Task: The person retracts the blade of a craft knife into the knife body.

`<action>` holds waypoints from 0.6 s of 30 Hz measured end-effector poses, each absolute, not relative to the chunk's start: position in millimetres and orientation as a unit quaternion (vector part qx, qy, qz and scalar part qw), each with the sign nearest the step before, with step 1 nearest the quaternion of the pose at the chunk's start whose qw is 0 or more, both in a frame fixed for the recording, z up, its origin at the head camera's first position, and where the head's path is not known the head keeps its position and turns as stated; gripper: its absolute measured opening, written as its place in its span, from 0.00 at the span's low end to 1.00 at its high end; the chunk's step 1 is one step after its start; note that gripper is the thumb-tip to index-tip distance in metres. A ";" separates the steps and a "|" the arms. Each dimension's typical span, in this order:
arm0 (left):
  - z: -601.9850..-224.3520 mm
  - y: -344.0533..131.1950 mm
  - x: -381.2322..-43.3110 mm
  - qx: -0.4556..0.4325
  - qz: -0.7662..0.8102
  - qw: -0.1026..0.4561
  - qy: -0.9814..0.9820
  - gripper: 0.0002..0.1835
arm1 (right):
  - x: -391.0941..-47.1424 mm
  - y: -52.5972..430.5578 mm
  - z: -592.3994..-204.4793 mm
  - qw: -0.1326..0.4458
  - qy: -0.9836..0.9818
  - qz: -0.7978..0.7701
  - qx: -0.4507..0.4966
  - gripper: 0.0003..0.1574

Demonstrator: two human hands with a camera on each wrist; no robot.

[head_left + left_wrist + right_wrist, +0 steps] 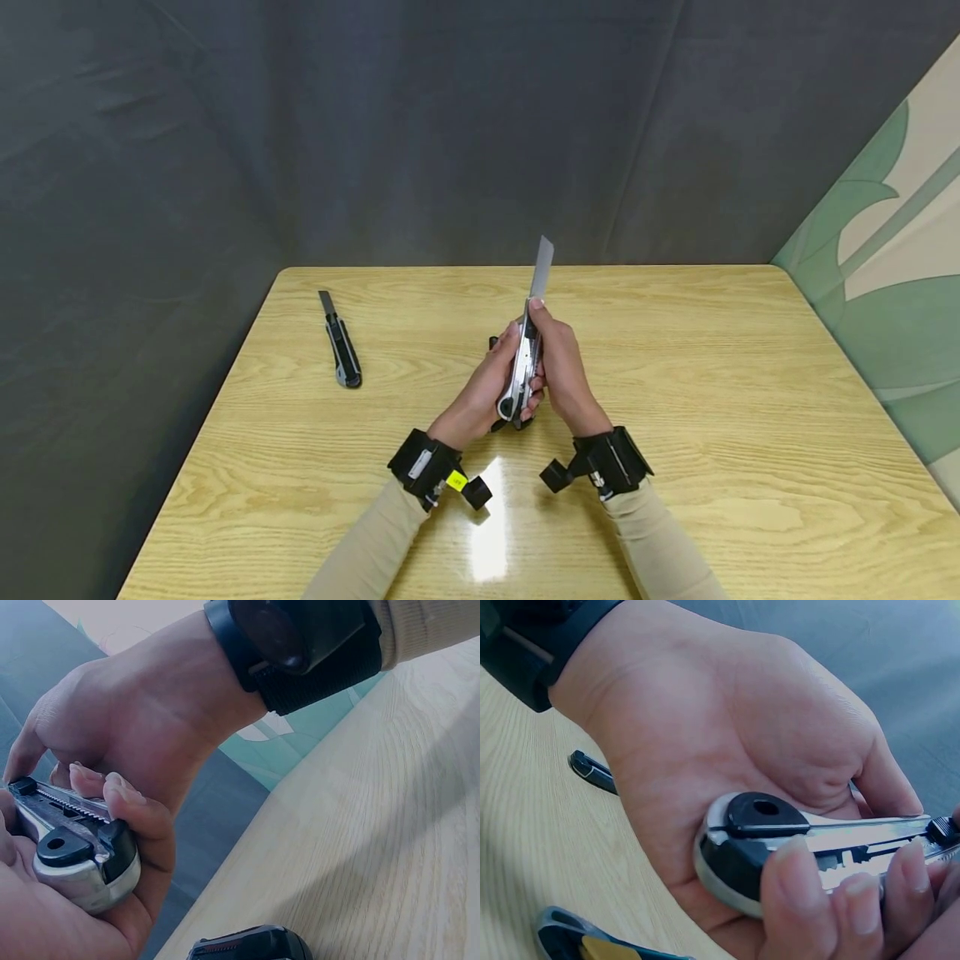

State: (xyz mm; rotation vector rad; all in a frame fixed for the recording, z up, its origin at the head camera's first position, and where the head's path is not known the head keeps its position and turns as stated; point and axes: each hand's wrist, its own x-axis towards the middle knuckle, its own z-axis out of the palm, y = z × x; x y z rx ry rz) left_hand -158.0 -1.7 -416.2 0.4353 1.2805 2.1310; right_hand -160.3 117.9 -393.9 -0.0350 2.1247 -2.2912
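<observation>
My left hand (483, 387) grips a silver utility knife (520, 375), fingers curled round its body and the butt end in the palm. Its wide blade (542, 271) is extended, pointing up and away. Against the knife's other side is my right hand (564, 362), its thumb at the black slider (22, 785) near the blade end; its other fingers are largely hidden. Below the hands, a black knife with a yellow part (607, 949) lies on the table, mostly covered in the head view.
On the table's left side lies a grey and black utility knife (343, 346), blade out. Behind the wooden table (712, 400) hangs a dark curtain (465, 133). A green and cream leaf-patterned cloth (900, 317) is at the right.
</observation>
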 end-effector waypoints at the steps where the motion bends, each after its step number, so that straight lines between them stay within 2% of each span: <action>1: -415.6 -1.6 -157.5 0.166 0.805 0.303 0.482 0.30 | -160.0 117.5 -393.8 0.003 0.683 -0.731 -0.006 0.39; 8: -415.5 -1.0 -156.5 0.163 0.815 0.299 0.469 0.27 | -159.5 115.0 -393.8 -0.032 0.706 -0.707 0.016 0.36; 18: -417.7 -2.0 -156.9 0.170 0.818 0.309 0.455 0.29 | -161.1 113.7 -395.3 -0.038 0.711 -0.702 0.004 0.35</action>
